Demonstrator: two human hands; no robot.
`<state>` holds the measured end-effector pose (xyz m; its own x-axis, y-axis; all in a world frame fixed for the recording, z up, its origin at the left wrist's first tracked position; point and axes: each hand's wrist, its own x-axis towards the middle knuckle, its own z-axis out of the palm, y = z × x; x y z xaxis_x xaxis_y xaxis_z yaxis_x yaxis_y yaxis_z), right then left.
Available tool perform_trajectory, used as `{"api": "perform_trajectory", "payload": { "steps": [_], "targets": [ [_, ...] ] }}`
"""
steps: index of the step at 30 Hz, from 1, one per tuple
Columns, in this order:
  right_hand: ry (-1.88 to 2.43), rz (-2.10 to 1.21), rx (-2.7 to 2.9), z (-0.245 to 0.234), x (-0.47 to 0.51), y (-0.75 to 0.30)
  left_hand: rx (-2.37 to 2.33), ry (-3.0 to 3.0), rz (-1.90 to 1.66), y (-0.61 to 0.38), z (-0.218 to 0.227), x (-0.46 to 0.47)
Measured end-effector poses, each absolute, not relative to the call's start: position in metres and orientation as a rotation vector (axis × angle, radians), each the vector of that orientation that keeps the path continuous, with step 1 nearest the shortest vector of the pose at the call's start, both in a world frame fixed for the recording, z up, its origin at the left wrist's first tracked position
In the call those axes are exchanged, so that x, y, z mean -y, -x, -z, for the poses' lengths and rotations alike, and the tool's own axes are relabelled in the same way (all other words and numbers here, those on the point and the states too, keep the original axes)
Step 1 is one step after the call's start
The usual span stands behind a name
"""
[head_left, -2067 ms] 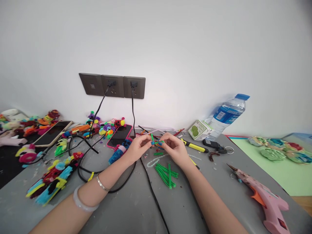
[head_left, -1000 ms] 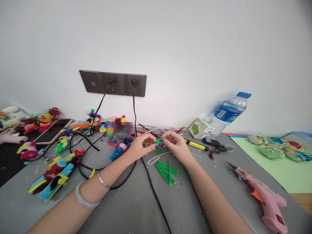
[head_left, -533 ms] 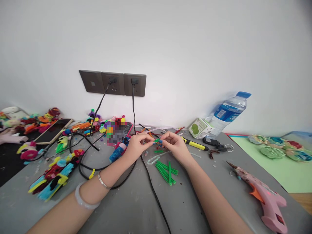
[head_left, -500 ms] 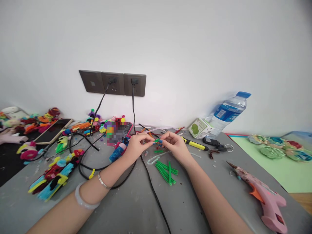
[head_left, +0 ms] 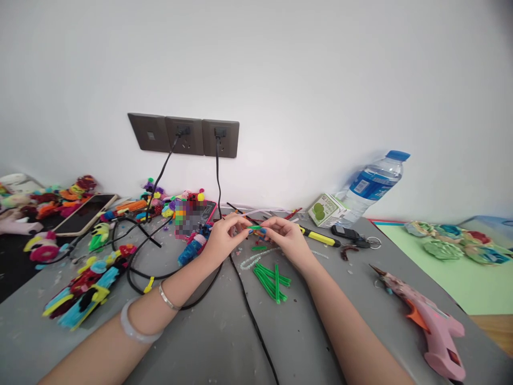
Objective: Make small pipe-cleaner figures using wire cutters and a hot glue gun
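"While reaching forward past the bundle of green stems (head_left: 270, 282), posed how?"

"Holding the left hand (head_left: 224, 240) beyond the bundle and off to its left, the right hand (head_left: 287, 241) beyond and off to its right, both with fingers curled and thumbs turned inward, nearly meeting tip to tip. Angling both forearms inward, toward a spot beyond the bundle."

"And gripping what?"

"Pinching a short green piece (head_left: 254, 228), clamped between thumb and fingers on either side. Cannot tell how firmly, nor how much extends beneath the fingertips."

"Found where, and pointing which way?"

"Beyond the bundle, between both sets of fingertips. Nearly level, with its long axis running side to side, from left fingertips to right. Cannot tell one end from the other."

"Worth noting nearby?"

"Just beyond the bundle, a loose green snippet (head_left: 258, 248) and a sparkly strand (head_left: 250, 262); well to its right, a pink glue gun (head_left: 436, 323)."
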<state>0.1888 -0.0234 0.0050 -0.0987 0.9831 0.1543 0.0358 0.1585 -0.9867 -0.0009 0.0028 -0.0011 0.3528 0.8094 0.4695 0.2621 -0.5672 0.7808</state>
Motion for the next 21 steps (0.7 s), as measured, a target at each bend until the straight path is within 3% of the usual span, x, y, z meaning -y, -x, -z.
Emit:
{"api": "perform_trajectory", "payload": {
  "steps": [21],
  "targets": [
    [1.075,-1.065,1.509,-0.0074,0.0287,-0.1837,-0.756,-1.826,-0.991,-0.0021,0.0017,-0.0006]
  ]
}}
